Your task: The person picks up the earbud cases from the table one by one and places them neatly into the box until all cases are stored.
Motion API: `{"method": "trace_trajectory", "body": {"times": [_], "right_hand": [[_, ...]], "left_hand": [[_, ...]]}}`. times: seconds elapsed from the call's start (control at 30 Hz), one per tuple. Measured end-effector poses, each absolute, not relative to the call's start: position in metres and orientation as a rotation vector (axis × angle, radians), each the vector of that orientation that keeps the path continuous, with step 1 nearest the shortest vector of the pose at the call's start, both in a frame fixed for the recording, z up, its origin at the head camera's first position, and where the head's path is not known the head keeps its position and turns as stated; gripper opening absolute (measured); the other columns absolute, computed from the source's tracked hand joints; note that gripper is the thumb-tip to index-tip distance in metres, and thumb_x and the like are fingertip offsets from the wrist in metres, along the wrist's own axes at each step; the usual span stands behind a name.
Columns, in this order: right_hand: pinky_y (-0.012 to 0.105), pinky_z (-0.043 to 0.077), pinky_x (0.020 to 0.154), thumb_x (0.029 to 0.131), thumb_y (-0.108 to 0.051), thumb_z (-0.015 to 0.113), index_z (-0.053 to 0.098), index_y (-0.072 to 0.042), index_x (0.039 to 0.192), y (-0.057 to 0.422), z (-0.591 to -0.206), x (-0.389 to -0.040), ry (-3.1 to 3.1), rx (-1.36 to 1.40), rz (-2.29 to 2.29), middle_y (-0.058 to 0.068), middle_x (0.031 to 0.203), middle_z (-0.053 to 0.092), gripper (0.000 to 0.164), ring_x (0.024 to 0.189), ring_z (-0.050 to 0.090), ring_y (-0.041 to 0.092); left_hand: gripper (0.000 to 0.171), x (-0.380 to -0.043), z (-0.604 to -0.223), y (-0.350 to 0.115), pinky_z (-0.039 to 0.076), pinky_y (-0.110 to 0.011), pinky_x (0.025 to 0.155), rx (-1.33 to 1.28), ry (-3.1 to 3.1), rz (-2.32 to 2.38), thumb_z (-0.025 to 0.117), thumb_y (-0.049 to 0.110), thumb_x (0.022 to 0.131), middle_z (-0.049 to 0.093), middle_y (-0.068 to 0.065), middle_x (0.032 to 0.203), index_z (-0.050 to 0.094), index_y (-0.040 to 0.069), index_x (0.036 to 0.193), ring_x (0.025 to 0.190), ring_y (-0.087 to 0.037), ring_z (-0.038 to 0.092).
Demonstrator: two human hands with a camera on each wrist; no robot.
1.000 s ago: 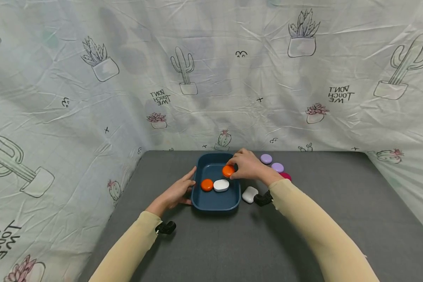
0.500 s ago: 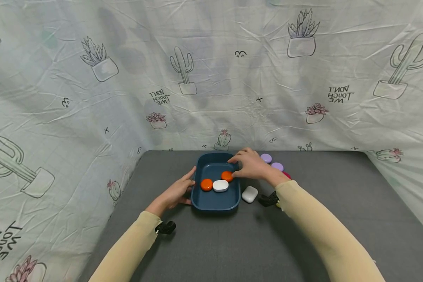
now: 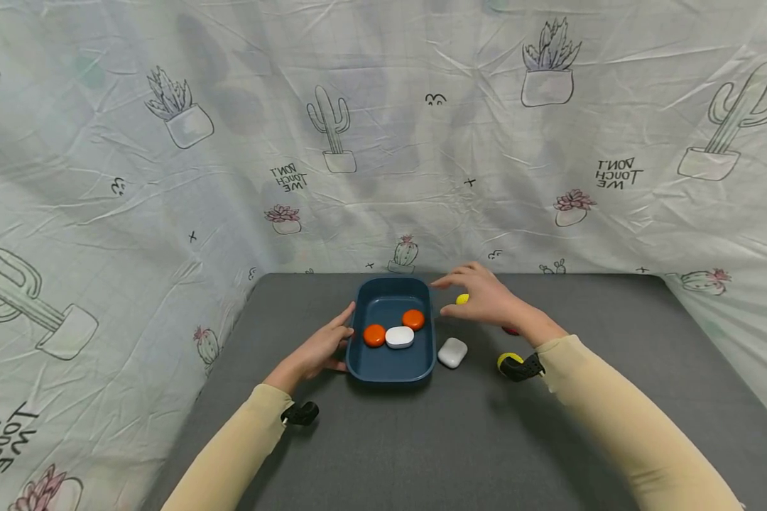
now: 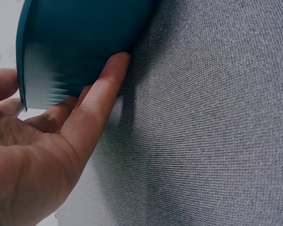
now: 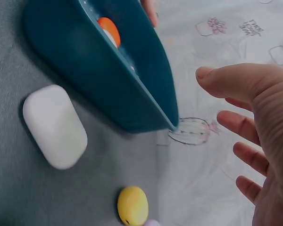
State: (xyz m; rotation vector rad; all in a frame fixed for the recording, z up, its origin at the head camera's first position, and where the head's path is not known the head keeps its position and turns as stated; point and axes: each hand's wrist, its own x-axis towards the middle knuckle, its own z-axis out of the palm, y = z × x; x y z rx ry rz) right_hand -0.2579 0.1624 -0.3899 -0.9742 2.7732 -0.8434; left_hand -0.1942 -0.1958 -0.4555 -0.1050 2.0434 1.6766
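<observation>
A deep blue rectangular tray [image 3: 390, 372] stands on the grey table. Inside it lie two rounded orange discs, one at the left [image 3: 374, 335] and one at the right [image 3: 412, 319], with a white oval piece [image 3: 400, 337] between them. My left hand [image 3: 319, 348] rests against the tray's left wall with straight fingers; the left wrist view shows a fingertip [image 4: 117, 63] low on the wall near the table. Just right of the tray, my right hand [image 3: 486, 298] hovers with thumb and fingers spread and nothing between them. Below it is a small yellow oval piece [image 5: 133, 205].
A white rounded block [image 3: 452, 353] lies on the table right of the tray. Another yellow piece [image 3: 508, 360] is partly hidden by the right wrist camera, and a red piece [image 3: 510, 331] peeks from under the right forearm. A patterned cloth [image 3: 383, 142] hangs behind the table.
My right hand has let go of an orange disc inside the tray, beside the white oval piece, and has moved right, out past the tray's wall. The left hand has stayed in place.
</observation>
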Motion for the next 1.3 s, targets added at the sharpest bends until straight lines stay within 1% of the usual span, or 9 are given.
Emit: {"method": "trace_trajectory", "body": {"times": [0.1,0.23,0.37,0.47,0.73,0.9,1.13,1.3], "right_hand": [[0.063,0.028,0.109,0.09,-0.035,0.08,0.067,-0.021,0.137,0.175,-0.386,-0.255,2.797,-0.991,-0.859,0.007,0.138,0.06,0.051,0.137,0.037,0.035],[0.064,0.029,0.108,0.089,-0.034,0.081,0.067,-0.018,0.137,0.19,-0.386,-0.251,2.814,-1.002,-0.892,0.009,0.14,0.059,0.052,0.136,0.038,0.036],[0.063,0.027,0.109,0.089,-0.034,0.081,0.068,-0.019,0.136,0.204,-0.389,-0.248,2.827,-0.989,-0.919,0.007,0.139,0.06,0.051,0.138,0.036,0.036],[0.063,0.028,0.108,0.089,-0.036,0.081,0.068,-0.019,0.135,0.215,-0.394,-0.245,2.844,-0.979,-0.909,0.006,0.137,0.061,0.051,0.137,0.037,0.034],[0.061,0.036,0.101,0.088,-0.04,0.081,0.067,-0.014,0.138,0.24,-0.408,-0.234,2.849,-0.928,-0.875,0.012,0.135,0.062,0.058,0.126,0.043,0.032],[0.061,0.041,0.099,0.086,-0.041,0.082,0.066,-0.015,0.138,0.252,-0.415,-0.227,2.849,-0.882,-0.835,0.011,0.134,0.062,0.06,0.125,0.043,0.032],[0.062,0.041,0.098,0.088,-0.048,0.079,0.063,-0.017,0.142,0.266,-0.423,-0.219,2.839,-0.855,-0.8,0.015,0.138,0.059,0.065,0.126,0.044,0.034],[0.064,0.041,0.098,0.086,-0.049,0.081,0.063,-0.014,0.142,0.272,-0.428,-0.214,2.844,-0.825,-0.789,0.016,0.138,0.058,0.068,0.126,0.045,0.036]], "left_hand": [[0.064,-0.194,-0.455,-0.195,0.059,-0.053,0.079,-0.11,2.041,1.68,0.041,0.024,0.109,0.015,-0.017,0.169,0.015,0.047,0.163,0.146,-0.05,0.028],[0.064,-0.195,-0.455,-0.194,0.059,-0.053,0.078,-0.119,2.041,1.68,0.041,0.024,0.109,0.015,-0.018,0.168,0.015,0.047,0.163,0.146,-0.051,0.028],[0.064,-0.196,-0.457,-0.193,0.059,-0.053,0.078,-0.12,2.047,1.676,0.041,0.024,0.109,0.016,-0.019,0.168,0.015,0.047,0.163,0.146,-0.051,0.028],[0.064,-0.196,-0.457,-0.194,0.059,-0.053,0.078,-0.12,2.051,1.675,0.041,0.024,0.109,0.016,-0.019,0.168,0.016,0.047,0.162,0.146,-0.051,0.028],[0.063,-0.195,-0.456,-0.193,0.059,-0.053,0.078,-0.117,2.041,1.683,0.039,0.023,0.11,0.017,-0.019,0.167,0.015,0.047,0.163,0.146,-0.05,0.029],[0.063,-0.195,-0.455,-0.194,0.059,-0.053,0.079,-0.114,2.039,1.687,0.039,0.023,0.11,0.016,-0.018,0.168,0.015,0.047,0.162,0.147,-0.049,0.028],[0.063,-0.195,-0.456,-0.195,0.058,-0.054,0.079,-0.11,2.047,1.683,0.04,0.024,0.109,0.017,-0.018,0.168,0.016,0.047,0.162,0.147,-0.05,0.027],[0.063,-0.195,-0.458,-0.195,0.058,-0.054,0.079,-0.104,2.047,1.682,0.04,0.024,0.11,0.016,-0.019,0.168,0.016,0.048,0.162,0.147,-0.05,0.027]]}}
